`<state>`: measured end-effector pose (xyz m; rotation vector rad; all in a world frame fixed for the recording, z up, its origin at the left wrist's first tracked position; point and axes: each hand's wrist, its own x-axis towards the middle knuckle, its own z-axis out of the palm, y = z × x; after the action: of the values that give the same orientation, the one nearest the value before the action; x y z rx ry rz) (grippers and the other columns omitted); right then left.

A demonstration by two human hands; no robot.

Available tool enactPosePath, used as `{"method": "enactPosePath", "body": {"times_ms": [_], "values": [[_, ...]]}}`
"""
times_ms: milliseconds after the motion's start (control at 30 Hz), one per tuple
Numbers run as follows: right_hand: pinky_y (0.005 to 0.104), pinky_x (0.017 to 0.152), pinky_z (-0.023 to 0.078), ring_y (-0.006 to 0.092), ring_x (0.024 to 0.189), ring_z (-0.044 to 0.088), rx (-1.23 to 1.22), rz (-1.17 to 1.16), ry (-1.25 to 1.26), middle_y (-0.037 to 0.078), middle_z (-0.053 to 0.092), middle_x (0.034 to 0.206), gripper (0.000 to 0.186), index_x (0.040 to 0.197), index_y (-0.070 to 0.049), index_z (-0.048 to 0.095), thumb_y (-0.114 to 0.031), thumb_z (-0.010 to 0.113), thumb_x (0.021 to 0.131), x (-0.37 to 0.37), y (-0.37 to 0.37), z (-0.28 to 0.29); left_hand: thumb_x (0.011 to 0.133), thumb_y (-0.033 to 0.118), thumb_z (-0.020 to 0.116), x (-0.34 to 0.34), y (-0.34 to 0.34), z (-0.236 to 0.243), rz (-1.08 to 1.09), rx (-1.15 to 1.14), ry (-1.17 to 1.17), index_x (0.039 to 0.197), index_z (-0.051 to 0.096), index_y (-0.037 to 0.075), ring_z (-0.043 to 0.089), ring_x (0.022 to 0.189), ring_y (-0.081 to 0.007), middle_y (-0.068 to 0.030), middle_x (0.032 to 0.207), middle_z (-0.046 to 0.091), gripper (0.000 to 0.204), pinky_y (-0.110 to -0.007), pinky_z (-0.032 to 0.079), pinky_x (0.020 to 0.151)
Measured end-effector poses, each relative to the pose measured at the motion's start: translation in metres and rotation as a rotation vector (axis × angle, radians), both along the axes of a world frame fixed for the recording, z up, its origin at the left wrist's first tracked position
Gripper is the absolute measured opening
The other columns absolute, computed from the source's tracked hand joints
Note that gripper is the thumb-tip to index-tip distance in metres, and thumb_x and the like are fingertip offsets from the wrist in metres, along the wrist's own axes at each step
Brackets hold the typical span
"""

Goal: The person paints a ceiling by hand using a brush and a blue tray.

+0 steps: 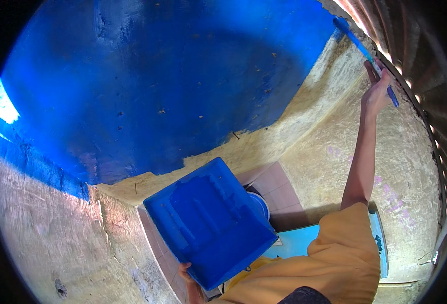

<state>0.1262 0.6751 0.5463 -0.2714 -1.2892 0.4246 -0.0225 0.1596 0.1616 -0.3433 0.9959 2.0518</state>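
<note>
"Facing wall point(284, 124): blue paint point(173, 86) covers most of it, leaving pale margins along its lower and right edges. Where are the items, and who holds them?"

"From my remote post I record the paint tray point(172, 240) below that wall's lower edge, its near-left corner gripped by the left hand point(184, 272). I find the right hand point(377, 90) closed around the handle of the long painting tool point(361, 46), whose head is at the wall's upper right edge. Brush or roller, I cannot tell."

"Handling assessment?"

"I judge the tray stiff, light plastic, made heavier by its paint and slippery where smeared. Holding one corner probably invites tipping; I recommend support midway along the left edge, palm beneath. I rate the tool light and rigid, not fragile, best held mid-handle, clear of the coated head."
</note>
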Motion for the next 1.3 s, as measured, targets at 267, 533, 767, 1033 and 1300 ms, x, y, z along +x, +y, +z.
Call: {"method": "enactPosePath", "body": {"times_ms": [267, 533, 767, 1033, 1300], "values": [[0.0372, 0.087, 0.050, 0.0302, 0.089, 0.064, -0.054, -0.083, -0.097, 0.020, 0.062, 0.102, 0.029, 0.103, 0.010, 0.055, -0.015, 0.045, 0.090, 0.006, 0.002, 0.003, 0.062, 0.025, 0.052, -0.001, -0.003, -0.019, -0.029, -0.027, 0.003, 0.120, 0.048, -0.001, 0.052, 0.101, -0.0307, -0.0144, 0.113, 0.055, 0.064, -0.039, 0.042, 0.092], [0.0386, 0.081, 0.053, 0.0281, 0.087, 0.064, -0.025, -0.079, -0.042, 0.018, 0.061, 0.103, 0.027, 0.104, 0.008, 0.054, -0.014, 0.049, 0.089, 0.011, 0.015, 0.008, 0.062, 0.022, 0.051, 0.001, -0.001, -0.010, -0.015, 0.030, -0.024, 0.124, 0.046, -0.001, 0.052, 0.103, -0.0310, -0.0145, 0.115, 0.055, 0.066, -0.041, 0.042, 0.093], [0.0367, 0.082, 0.054, 0.0278, 0.087, 0.064, -0.005, 0.014, 0.085, 0.018, 0.061, 0.100, 0.028, 0.103, 0.009, 0.053, -0.015, 0.048, 0.089, 0.020, 0.031, 0.009, 0.061, 0.022, 0.051, 0.000, 0.000, -0.004, -0.017, -0.048, -0.061, 0.125, 0.045, 0.000, 0.051, 0.105, -0.0317, -0.0155, 0.117, 0.053, 0.068, -0.043, 0.042, 0.093], [0.0388, 0.084, 0.052, 0.0285, 0.085, 0.064, -0.037, 0.064, 0.115, 0.017, 0.060, 0.102, 0.028, 0.104, 0.008, 0.052, -0.016, 0.047, 0.090, 0.028, 0.045, 0.009, 0.061, 0.025, 0.052, 0.000, 0.004, 0.003, -0.046, -0.004, -0.012, 0.123, 0.046, 0.000, 0.050, 0.103, -0.0318, -0.0150, 0.113, 0.053, 0.067, -0.042, 0.042, 0.091], [0.0417, 0.098, 0.043, 0.0307, 0.098, 0.060, -0.158, -0.020, -0.050, 0.019, 0.059, 0.107, 0.039, 0.106, 0.007, 0.053, -0.027, 0.038, 0.095, 0.041, 0.042, -0.023, 0.061, 0.021, 0.051, -0.001, 0.004, -0.009, -0.008, 0.047, 0.009, 0.123, 0.046, 0.000, 0.051, 0.105, -0.0325, -0.0156, 0.113, 0.055, 0.066, -0.042, 0.042, 0.093]]}}
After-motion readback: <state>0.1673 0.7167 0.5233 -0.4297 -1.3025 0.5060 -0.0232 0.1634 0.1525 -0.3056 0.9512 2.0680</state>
